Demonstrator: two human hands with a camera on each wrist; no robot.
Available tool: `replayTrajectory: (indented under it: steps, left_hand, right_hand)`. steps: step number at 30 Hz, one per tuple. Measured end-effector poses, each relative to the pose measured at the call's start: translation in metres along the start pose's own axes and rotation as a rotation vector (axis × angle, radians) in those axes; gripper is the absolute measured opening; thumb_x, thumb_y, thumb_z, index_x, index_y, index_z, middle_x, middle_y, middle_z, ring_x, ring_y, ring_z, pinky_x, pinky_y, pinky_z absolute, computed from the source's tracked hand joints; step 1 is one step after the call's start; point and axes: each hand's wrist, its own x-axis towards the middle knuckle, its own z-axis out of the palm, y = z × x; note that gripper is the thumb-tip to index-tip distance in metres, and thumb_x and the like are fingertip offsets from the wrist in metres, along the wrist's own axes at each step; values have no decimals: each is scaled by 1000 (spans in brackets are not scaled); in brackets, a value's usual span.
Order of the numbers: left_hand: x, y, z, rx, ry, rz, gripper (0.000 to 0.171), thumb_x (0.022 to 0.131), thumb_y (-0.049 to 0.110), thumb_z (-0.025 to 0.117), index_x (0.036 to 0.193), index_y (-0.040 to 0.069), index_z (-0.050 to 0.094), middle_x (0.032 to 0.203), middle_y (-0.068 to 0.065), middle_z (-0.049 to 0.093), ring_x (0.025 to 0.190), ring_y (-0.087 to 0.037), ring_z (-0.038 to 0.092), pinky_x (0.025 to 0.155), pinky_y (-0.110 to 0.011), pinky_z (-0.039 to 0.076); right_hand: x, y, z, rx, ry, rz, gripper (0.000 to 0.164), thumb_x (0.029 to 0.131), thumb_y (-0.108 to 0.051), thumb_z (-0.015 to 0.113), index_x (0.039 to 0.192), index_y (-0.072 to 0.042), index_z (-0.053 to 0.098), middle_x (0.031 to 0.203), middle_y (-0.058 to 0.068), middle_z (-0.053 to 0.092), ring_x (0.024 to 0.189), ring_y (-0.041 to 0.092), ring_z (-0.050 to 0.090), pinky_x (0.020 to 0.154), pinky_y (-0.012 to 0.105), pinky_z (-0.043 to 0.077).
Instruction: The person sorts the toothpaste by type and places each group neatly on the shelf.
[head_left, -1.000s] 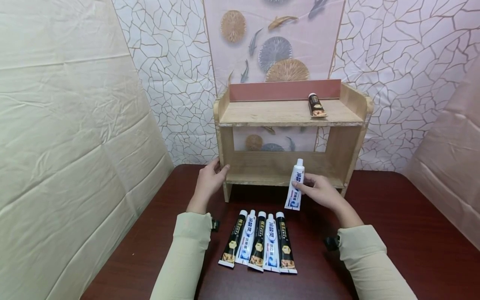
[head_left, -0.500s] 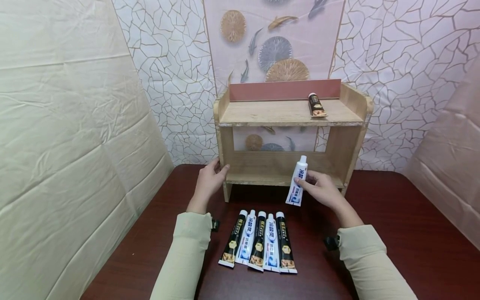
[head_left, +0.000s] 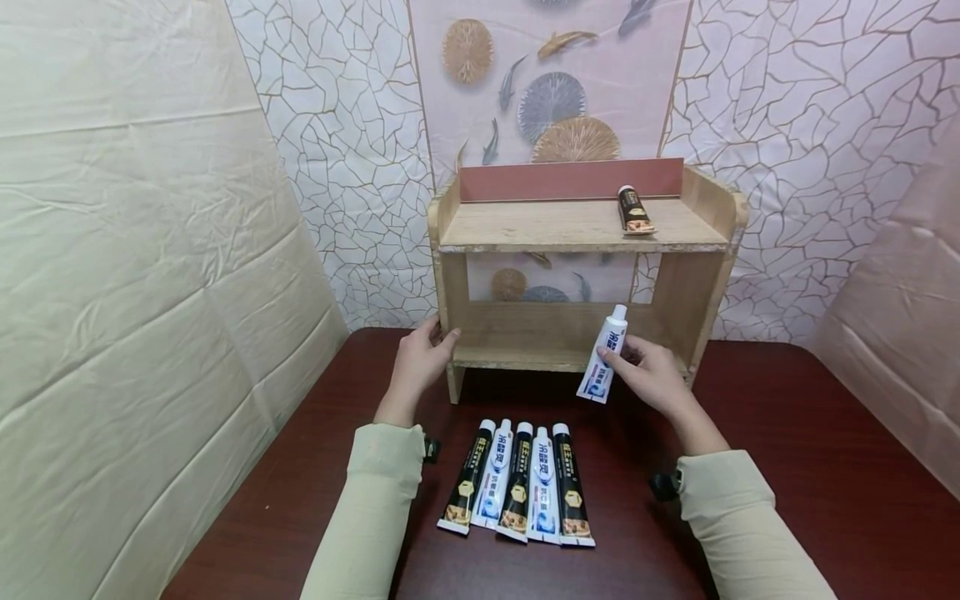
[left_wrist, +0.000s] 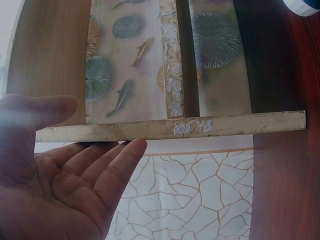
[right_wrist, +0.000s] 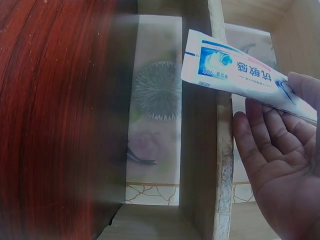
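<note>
White tube [head_left: 599, 372] has risen, right hand [head_left: 651, 373] pinching it, left hand [head_left: 421, 358] gripping the shelf [head_left: 532, 225].

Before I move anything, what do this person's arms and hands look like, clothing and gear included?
The left sleeve and right sleeve are long, plain and pale greenish beige. A small black object shows at the left sleeve's end, another at the right's. The left hand and right hand are bare: no gloves or cables show.
</note>
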Motion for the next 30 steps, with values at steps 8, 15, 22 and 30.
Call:
replayTrajectory:
  steps: [8, 15, 22, 30]
  left_hand:
    - [1, 0, 0, 3, 9, 7, 59, 99, 41, 61, 150, 14, 49, 142, -12, 58, 125, -28, 60, 104, -43, 47]
    - [0, 0, 1, -4, 6, 12, 59, 99, 42, 61, 149, 13, 50, 141, -12, 59, 124, -28, 61, 103, -44, 48]
    - [0, -2, 4, -9, -10, 0, 59, 99, 42, 61, 150, 14, 49, 143, -12, 57, 126, -27, 59, 104, -44, 47]
    - [2, 0, 2, -20, 14, 4, 57, 99, 41, 62, 149, 15, 51, 142, -11, 58, 125, -26, 60, 103, -42, 48]
  right_hand:
    - [1, 2, 0, -13, 11, 9, 43, 100, -43, 62, 110, -2, 71, 95, 12, 75, 85, 22, 67, 70, 31, 51]
    - [-1, 5, -1, 9, -20, 58, 48, 101, -45, 58, 113, -1, 69, 98, 15, 74, 88, 23, 66, 74, 32, 50]
    - [-3, 11, 0, 168, -42, 151, 55, 101, -48, 57, 120, 3, 64, 108, 21, 71, 88, 14, 68, 76, 23, 54]
    - [10, 12, 2, 222, -60, 156, 58, 100, -49, 59, 120, 5, 64, 107, 22, 70, 83, 8, 69, 73, 20, 56]
